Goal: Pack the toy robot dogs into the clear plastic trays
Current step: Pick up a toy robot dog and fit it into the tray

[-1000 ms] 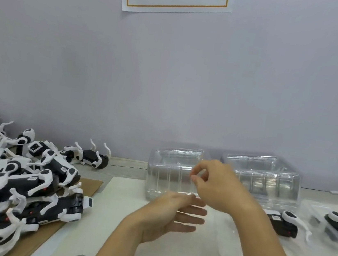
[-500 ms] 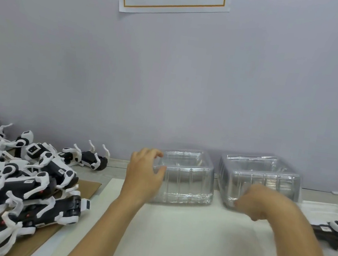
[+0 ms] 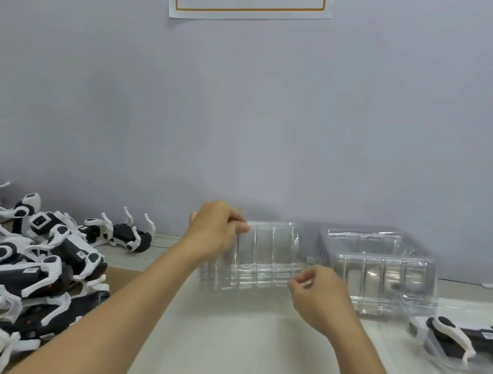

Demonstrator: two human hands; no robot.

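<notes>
Both hands have closed in on the left stack of clear ribbed plastic trays (image 3: 261, 257): the left hand (image 3: 214, 232) now curls its fingers over the stack's far left top rim, and the right hand (image 3: 317, 293) has come across from the right stack of clear trays (image 3: 379, 267) to pinch its near right corner. Black-and-white toy robot dogs (image 3: 19, 257) lie heaped on brown cardboard (image 3: 120, 277) at left; one more dog (image 3: 463, 338) lies at right on the white table sheet (image 3: 247, 359).

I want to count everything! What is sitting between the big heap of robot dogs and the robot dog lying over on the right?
In the head view, two stacks of clear trays stand between them; both hands grip the left one.
</notes>
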